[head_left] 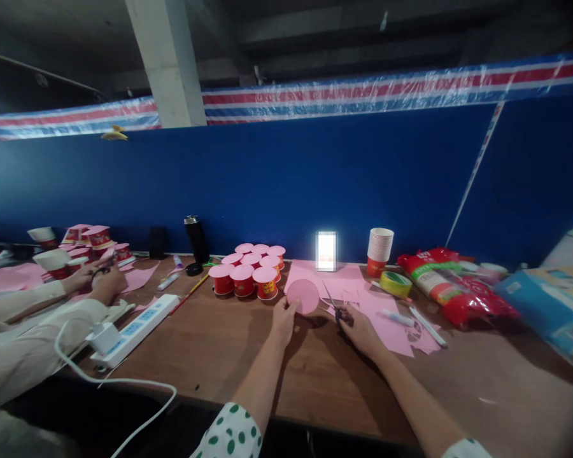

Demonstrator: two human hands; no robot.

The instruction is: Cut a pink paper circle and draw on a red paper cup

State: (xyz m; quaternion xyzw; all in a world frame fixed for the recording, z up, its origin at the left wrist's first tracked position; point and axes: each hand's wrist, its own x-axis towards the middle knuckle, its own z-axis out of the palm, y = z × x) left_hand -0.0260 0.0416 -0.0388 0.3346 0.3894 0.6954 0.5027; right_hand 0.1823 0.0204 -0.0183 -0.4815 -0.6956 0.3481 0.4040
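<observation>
One round paper disc [303,297], one pointed scissors [337,312].
Left hand [283,321] pinches the disc; right hand's [359,329] fingers curl around scissors; nine red cups [243,287] stand nearby.

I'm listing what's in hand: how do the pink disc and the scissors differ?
The disc is pink and round; the scissors are long and narrow, with dark handles. The left hand holds the disc; the right hand holds the scissors. Both are hand-held.

left hand [284,323] pinches pink paper disc [304,296] at its near left edge. right of disc: right hand [357,326], holding scissors [338,315]. left of disc: grouped pink-topped red cups [243,280]. beyond disc, rightward: upright paper cup stack [380,248].
</observation>
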